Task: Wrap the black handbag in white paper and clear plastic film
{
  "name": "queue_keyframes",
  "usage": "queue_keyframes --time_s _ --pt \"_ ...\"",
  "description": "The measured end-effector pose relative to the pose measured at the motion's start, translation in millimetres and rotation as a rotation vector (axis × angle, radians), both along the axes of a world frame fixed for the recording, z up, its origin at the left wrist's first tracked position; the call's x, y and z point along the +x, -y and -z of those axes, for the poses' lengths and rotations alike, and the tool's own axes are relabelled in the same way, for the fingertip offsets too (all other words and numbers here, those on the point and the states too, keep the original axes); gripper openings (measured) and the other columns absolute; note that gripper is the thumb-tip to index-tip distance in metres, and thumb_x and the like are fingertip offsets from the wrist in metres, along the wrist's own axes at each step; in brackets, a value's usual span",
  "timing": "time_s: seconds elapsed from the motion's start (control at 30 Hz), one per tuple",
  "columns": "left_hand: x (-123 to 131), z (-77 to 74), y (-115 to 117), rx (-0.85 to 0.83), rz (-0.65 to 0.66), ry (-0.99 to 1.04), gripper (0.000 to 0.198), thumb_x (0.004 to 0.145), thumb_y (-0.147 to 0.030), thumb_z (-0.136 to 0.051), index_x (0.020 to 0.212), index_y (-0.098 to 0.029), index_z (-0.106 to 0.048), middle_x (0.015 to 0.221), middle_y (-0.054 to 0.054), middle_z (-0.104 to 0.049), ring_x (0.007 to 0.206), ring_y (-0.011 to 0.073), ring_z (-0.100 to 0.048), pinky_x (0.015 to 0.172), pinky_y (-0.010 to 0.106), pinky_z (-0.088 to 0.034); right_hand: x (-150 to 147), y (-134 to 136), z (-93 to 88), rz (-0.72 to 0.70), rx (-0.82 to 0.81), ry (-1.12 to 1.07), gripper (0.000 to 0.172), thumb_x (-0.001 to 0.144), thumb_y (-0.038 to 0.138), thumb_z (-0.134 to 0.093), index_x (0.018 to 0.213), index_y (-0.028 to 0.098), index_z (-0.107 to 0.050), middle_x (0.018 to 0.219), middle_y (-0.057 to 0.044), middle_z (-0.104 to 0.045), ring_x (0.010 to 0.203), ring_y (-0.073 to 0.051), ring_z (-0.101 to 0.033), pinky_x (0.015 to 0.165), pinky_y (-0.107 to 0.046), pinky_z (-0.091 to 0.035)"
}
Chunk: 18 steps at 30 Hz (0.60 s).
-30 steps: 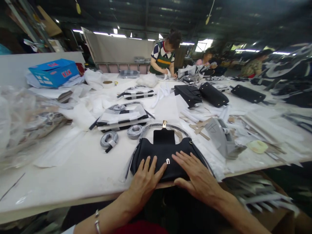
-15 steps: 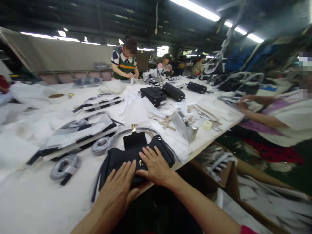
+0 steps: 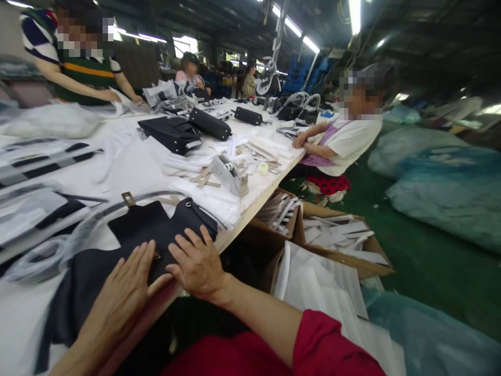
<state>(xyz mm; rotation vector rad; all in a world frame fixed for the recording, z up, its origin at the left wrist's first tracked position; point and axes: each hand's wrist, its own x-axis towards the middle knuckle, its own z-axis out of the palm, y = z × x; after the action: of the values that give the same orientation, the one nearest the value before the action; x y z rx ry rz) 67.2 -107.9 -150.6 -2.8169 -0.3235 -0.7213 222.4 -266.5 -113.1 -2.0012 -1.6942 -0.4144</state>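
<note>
A black handbag (image 3: 97, 266) lies on the near edge of the white table, its flap turned back and a gold clasp (image 3: 128, 198) at the flap's tip. My left hand (image 3: 127, 287) rests flat on the front of the bag with fingers stretched out. Beside it, my right hand (image 3: 199, 263) presses on the bag's right part, fingers spread. A wrapped handle curves behind the flap. Left of the bag lies a coiled, wrapped strap (image 3: 39, 256).
A tape dispenser (image 3: 230, 175) stands near the table edge, with black bags (image 3: 170, 133) behind it. Cardboard boxes (image 3: 344, 256) of white packing pieces stand on the floor at right. Co-workers (image 3: 340, 141) work around the table. Large teal plastic sacks (image 3: 450, 177) lie farther right.
My view has swung to the right, so the table and bag appear farther left. Both hands remain laid on the bag, and the boxes and sacks at right show more.
</note>
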Motion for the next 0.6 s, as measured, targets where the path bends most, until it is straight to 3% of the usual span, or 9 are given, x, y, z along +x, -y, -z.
queue_keyframes --time_s 0.2,0.33,0.4,0.5,0.6 --pt "-1.6 -27.2 34.1 -0.070 0.004 -0.081 0.062 0.100 -0.047 -0.018 0.152 -0.016 -0.031 0.148 0.022 -0.043 0.132 0.0426 -0.046 0.106 0.061 -0.036 13.9 21.7 32.8 -0.016 0.061 0.066 0.054 0.099 0.045 -0.043 0.147 0.022 -0.038 0.154 -0.004 -0.042 0.148 -0.022 -0.021 0.124 -0.045 -0.011" --pt "-8.9 -33.6 62.4 -0.168 -0.066 -0.024 0.056 0.099 -0.035 -0.026 0.154 -0.028 -0.024 0.162 0.012 -0.021 0.142 0.0397 -0.033 0.114 0.059 -0.028 16.6 19.3 34.4 -0.028 0.107 0.059 0.049 0.100 0.039 -0.042 0.146 0.022 -0.040 0.152 -0.002 -0.045 0.148 -0.020 -0.022 0.126 -0.043 -0.007" --pt "-10.0 -32.0 68.3 -0.211 -0.080 0.002 0.056 0.098 -0.033 -0.029 0.153 -0.034 -0.024 0.163 0.006 -0.019 0.144 0.0360 -0.031 0.117 0.056 -0.026 18.6 25.0 32.7 -0.075 0.132 0.045 0.046 0.099 0.033 -0.043 0.143 0.023 -0.043 0.150 0.000 -0.047 0.148 -0.018 -0.024 0.126 -0.041 -0.008" --pt "-8.7 -26.9 66.2 -0.249 -0.088 0.022 0.055 0.097 -0.033 -0.033 0.152 -0.037 -0.028 0.161 0.001 -0.027 0.143 0.0322 -0.034 0.119 0.052 -0.026 30.5 54.1 42.6 -0.072 0.183 -0.042 0.042 0.097 0.028 -0.047 0.138 0.024 -0.048 0.147 -0.001 -0.051 0.146 -0.017 -0.029 0.125 -0.043 -0.015" --pt "-7.3 -21.9 59.8 -0.256 -0.080 0.057 0.054 0.098 -0.032 -0.036 0.151 -0.039 -0.030 0.159 0.000 -0.031 0.142 0.0303 -0.036 0.118 0.050 -0.027 58.0 114.3 78.2 0.145 0.167 -0.246 0.039 0.095 0.025 -0.049 0.133 0.022 -0.054 0.140 -0.006 -0.057 0.139 -0.020 -0.041 0.121 -0.049 -0.024"
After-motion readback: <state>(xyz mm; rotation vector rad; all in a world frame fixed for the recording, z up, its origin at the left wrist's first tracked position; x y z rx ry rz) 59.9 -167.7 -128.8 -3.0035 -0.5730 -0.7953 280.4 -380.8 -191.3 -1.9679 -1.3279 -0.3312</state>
